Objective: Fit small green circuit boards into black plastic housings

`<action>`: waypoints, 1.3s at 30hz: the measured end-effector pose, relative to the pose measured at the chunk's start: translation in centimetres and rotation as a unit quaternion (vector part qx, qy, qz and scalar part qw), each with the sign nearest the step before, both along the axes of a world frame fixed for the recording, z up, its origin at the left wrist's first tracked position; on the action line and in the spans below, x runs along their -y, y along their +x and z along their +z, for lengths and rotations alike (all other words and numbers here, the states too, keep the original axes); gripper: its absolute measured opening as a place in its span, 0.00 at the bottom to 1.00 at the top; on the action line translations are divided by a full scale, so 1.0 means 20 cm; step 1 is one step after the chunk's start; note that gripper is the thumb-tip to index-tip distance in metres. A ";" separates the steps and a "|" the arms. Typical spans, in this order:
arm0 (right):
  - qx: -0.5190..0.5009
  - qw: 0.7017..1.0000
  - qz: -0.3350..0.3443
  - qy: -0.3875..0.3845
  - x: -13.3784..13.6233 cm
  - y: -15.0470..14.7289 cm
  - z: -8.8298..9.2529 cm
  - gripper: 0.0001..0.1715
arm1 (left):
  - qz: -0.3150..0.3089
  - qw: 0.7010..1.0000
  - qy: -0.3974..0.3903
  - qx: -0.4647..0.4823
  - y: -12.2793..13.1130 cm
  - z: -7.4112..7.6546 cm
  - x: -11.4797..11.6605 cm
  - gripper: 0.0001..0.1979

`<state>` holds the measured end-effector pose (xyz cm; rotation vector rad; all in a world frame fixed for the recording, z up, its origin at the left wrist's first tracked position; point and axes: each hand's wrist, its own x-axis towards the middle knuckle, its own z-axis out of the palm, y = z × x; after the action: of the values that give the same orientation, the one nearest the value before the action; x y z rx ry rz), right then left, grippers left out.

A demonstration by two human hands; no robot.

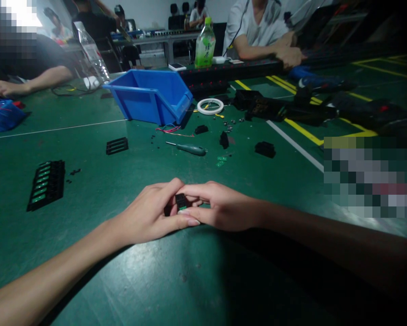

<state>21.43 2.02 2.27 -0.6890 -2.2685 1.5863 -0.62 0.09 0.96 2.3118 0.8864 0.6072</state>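
Note:
Both of my hands meet low over the green table (122, 280), around a small black plastic piece with a bit of green on it (180, 200). My left hand (152, 210) grips it from the left, thumb along its near side. From the right, my right hand (220, 206) closes on the same piece, its thumb by the green part. The fingers hide much of the piece. Beyond my hands lies a screwdriver (191, 149) with a dark green handle. A black row of parts with green boards (47, 184) rests to the left, and a black slotted frame (117, 146) lies farther back.
A blue bin (138, 102) stands at the back, beside a white tape ring (210, 106). Small black parts (265, 149), green boards (221, 160), wires (171, 130) and screws are scattered about. Bottles (205, 44) stand behind. Other people (257, 31) sit across the table.

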 end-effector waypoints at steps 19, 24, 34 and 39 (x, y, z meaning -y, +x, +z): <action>-0.005 1.000 -0.002 -0.014 0.00 0.00 0.00 0.11 | -0.002 1.000 -0.007 -0.001 0.00 0.00 0.00 0.17; -0.012 1.000 -0.003 -0.020 0.00 0.00 -0.01 0.11 | -0.003 1.000 -0.004 0.000 0.00 0.00 0.00 0.18; -0.009 1.000 -0.010 -0.028 0.00 0.00 -0.01 0.10 | -0.004 1.000 0.003 0.006 0.00 0.00 0.00 0.18; -0.002 0.999 -0.012 -0.030 0.00 0.00 -0.02 0.09 | -0.001 1.000 -0.007 0.006 0.00 0.00 0.00 0.19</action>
<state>21.38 2.07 1.93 -0.7252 -2.2104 1.6483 -0.66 0.03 0.92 2.2953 0.8793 0.6107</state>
